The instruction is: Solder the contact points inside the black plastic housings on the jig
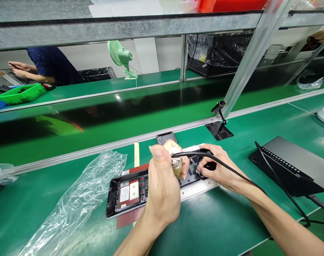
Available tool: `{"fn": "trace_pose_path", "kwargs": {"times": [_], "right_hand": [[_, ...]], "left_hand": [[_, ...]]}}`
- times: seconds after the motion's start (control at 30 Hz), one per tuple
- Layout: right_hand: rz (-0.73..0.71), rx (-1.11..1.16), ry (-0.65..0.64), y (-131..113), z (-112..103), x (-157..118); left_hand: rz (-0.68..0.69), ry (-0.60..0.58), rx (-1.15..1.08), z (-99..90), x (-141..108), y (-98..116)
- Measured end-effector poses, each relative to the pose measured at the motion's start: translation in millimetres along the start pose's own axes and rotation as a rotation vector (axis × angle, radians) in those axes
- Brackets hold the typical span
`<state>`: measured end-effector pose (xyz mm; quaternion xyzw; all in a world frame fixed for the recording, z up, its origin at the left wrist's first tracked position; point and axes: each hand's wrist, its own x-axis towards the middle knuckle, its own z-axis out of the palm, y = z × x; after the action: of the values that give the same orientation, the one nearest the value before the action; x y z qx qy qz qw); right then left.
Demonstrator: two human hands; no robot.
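Observation:
A long black plastic housing lies slantwise on the green bench, over a dark red sheet and a pale metal strip. My left hand is wrapped round a corded cylindrical tool above the middle of the housing; the tool's lower end is hidden. At the housing's right end, my right hand has thumb and fingertips pinched low beside a round black part; what they hold is too small to make out. A small black tray with tiny screws sits just behind.
Clear plastic film spreads at the left. A black stand holds an empty tube at the back rail. A grey-black device with cables lies right. Beyond are a green fan and a person's arms.

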<state>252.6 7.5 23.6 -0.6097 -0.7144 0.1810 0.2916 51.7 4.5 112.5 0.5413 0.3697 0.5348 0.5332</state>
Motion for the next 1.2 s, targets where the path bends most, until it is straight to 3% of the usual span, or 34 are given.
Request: {"fn": "trace_pose_path", "kwargs": {"times": [0.43, 0.63, 0.7, 0.8, 0.9, 0.97, 1.03, 1.1, 1.13, 1.2], "right_hand": [[0.022, -0.017, 0.02, 0, 3, 2], [0.011, 0.037, -0.035, -7, -8, 0], [0.018, 0.119, 0.033, -13, -10, -1], [-0.048, 0.236, 0.288, -22, -11, 1], [-0.225, 0.262, 0.567, -26, -12, 6], [-0.412, 0.203, 0.65, -27, -15, 9], [-0.631, 0.145, 0.62, -30, -20, 11], [-0.766, 0.197, 0.485, -36, -26, 12], [-0.779, 0.266, 0.403, -39, -29, 13], [-0.669, 0.447, 0.208, -46, -36, 15]], "left_hand": [[0.005, -0.026, 0.0, -1.6, 0, -2], [-0.016, -0.016, -0.001, 0.6, 0, 0], [-0.024, -0.006, -0.003, 0.7, 1, 0], [-0.036, 0.006, -0.018, 0.3, 3, 1], [-0.048, 0.013, -0.021, -0.1, 4, 2], [-0.052, 0.016, -0.013, -0.2, 4, 2], [-0.053, 0.021, -0.005, -0.3, 5, 2], [-0.054, 0.019, 0.003, -0.5, 5, 2], [-0.055, 0.019, 0.005, -0.5, 6, 1], [-0.061, 0.024, 0.003, -0.5, 5, 1]]}}
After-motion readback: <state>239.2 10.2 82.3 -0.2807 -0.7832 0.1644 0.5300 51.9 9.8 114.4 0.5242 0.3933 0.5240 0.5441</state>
